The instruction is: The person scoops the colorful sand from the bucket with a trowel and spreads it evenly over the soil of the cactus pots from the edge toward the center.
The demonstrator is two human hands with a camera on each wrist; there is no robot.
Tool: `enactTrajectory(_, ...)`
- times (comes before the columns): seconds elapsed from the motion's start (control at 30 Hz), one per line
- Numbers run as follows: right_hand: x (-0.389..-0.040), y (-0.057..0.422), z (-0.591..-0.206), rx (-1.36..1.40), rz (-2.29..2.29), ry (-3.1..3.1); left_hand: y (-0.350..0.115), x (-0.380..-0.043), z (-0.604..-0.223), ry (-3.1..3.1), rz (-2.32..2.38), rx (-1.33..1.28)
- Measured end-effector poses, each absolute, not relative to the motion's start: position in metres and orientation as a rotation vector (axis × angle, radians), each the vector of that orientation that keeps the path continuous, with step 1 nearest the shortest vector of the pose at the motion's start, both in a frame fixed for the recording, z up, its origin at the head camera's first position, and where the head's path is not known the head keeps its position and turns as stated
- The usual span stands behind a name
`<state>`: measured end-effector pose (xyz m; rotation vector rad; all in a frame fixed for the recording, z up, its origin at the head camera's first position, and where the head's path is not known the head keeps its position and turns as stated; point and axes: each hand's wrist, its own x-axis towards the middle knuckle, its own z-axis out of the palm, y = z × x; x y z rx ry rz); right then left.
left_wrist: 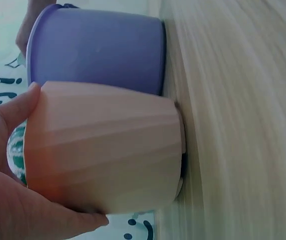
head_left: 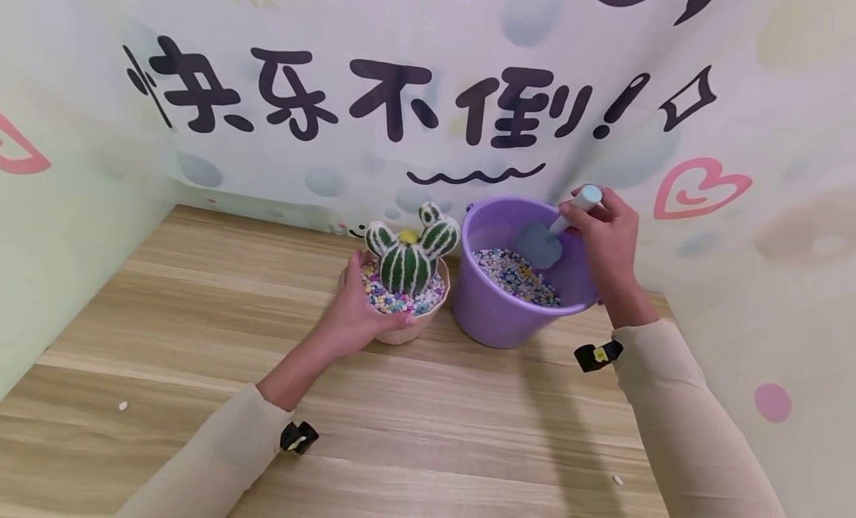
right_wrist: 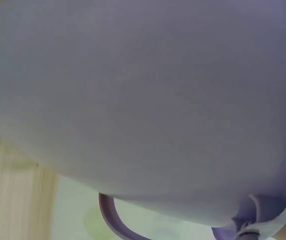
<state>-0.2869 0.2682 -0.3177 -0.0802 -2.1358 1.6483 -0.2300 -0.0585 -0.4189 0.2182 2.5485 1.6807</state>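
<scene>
My left hand point(head_left: 351, 317) grips the rim of a faceted, pale pink flower pot point(left_wrist: 107, 145), thumb on the near side and fingers round the left. Inside the pot stands a green and white knitted-looking cactus point(head_left: 404, 269) with a yellow top, ringed by small multicoloured pebbles point(head_left: 394, 302). Just right of it is a purple bucket point(head_left: 495, 321) with similar pebbles point(head_left: 511, 273) at its bottom. My right hand point(head_left: 611, 239), over the bucket's right rim, holds the light handle of a small blue-grey shovel point(head_left: 540, 244). Its blade is inside the bucket, above the pebbles.
Both containers stand on a wood-grain table point(head_left: 401, 429) close to the printed wall cloth point(head_left: 301, 154) behind. One stray white pebble point(head_left: 123, 406) lies at the left and another pebble point(head_left: 617, 480) at the front right. The bucket's handle point(right_wrist: 107, 215) hangs down its outer side.
</scene>
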Motion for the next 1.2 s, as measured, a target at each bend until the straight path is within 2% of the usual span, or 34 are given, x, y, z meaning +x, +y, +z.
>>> enactTrajectory(0.43, -0.292, 0.265, -0.325, -0.08, 1.358, -2.351, -0.07, -0.242, -0.415, 2.429, 1.635, 0.363)
enactTrajectory(1.2, -0.295, 0.272, -0.327, -0.173, 1.444, -2.37, -0.085, -0.258, -0.41, 2.203, 1.611, 0.486)
